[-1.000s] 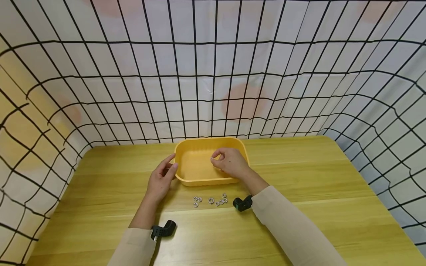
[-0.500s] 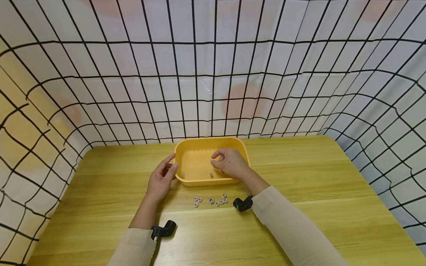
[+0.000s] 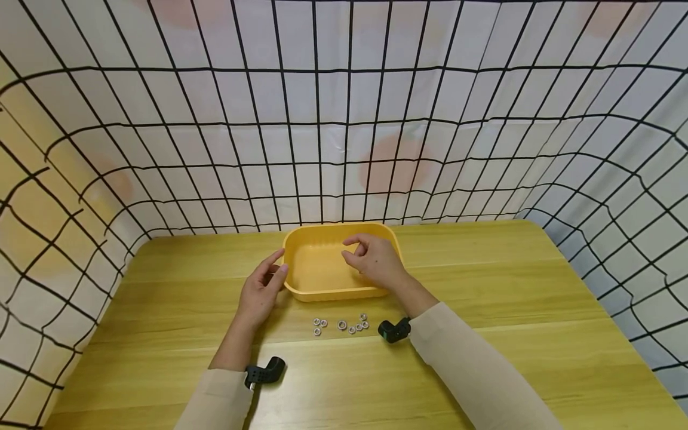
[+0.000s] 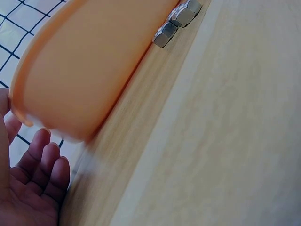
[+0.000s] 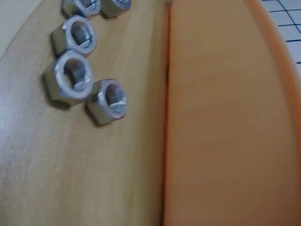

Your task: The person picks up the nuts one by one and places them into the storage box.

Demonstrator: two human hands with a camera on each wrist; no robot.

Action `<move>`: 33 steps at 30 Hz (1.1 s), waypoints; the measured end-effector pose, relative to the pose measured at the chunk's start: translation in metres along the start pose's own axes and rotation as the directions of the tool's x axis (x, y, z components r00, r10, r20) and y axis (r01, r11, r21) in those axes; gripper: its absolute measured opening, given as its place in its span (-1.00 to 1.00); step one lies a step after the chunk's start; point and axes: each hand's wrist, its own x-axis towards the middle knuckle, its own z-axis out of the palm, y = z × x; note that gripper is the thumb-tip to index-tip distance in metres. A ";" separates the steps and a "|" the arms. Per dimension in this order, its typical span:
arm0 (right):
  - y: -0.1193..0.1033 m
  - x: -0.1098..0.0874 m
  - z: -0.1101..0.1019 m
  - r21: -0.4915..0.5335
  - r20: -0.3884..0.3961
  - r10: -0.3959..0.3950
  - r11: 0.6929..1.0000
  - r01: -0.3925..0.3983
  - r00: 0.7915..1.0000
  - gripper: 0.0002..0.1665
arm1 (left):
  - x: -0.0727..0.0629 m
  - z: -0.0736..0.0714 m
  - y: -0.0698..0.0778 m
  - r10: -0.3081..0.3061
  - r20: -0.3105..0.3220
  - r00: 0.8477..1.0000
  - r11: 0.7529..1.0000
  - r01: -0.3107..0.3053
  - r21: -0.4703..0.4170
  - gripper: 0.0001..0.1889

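A yellow plastic tray [image 3: 322, 295] stands on the table. My left hand [image 3: 258, 297] holds its left rim, thumb and index finger at the edge; the left wrist view shows the other fingers [image 4: 59, 176] loosely bent below that rim. Over the tray's right part hovers my right hand [image 3: 378, 263], thumb and index finger apart with nothing between them. Several silver hex nuts [image 3: 341, 325] lie in front of the tray, one larger than the others. In the right wrist view some nuts [image 5: 73, 77] sit close together beside the tray wall [image 5: 225, 117]. No nut shows inside the tray.
The wooden table [image 3: 484, 269] extends to both sides. A black wire grid [image 3: 344, 161] with pale sheeting behind it encloses the back and sides. Each wrist wears a black camera, the left camera [image 3: 267, 371] and the right camera [image 3: 395, 330].
A second ago my right finger and thumb pinched a small nut over the tray. They let it go; it showed inside, near the front wall, and is out of sight now. The left hand stayed put.
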 end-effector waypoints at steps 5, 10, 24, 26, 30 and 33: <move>-0.009 -0.006 -0.007 0.083 -0.047 -0.054 0.995 0.058 0.997 -0.70 | 0.009 0.003 -0.017 -0.014 -0.012 1.000 1.000 0.014 0.011 -0.51; -0.017 -0.017 -0.011 0.117 -0.031 -0.086 0.989 0.089 0.996 -0.67 | 0.016 0.003 -0.036 -0.002 -0.023 1.000 1.000 0.003 0.009 -0.50; -0.003 -0.081 -0.010 0.198 -0.003 -0.040 0.979 0.040 0.999 -0.69 | 0.014 0.006 -0.040 0.013 -0.009 1.000 1.000 -0.013 -0.012 -0.50; 0.001 -0.088 -0.010 0.206 0.022 -0.021 0.979 0.016 1.000 -0.70 | 0.015 0.005 -0.040 0.014 -0.012 1.000 1.000 -0.014 -0.005 -0.50; 0.010 -0.100 -0.008 0.215 0.051 -0.003 0.977 -0.008 0.999 -0.73 | 0.017 0.003 -0.038 0.032 -0.018 0.999 0.999 -0.032 -0.002 -0.50; 0.019 -0.107 -0.004 0.226 0.072 0.022 0.973 -0.038 0.997 -0.73 | 0.017 0.003 -0.038 0.034 -0.018 0.999 0.999 -0.034 -0.002 -0.50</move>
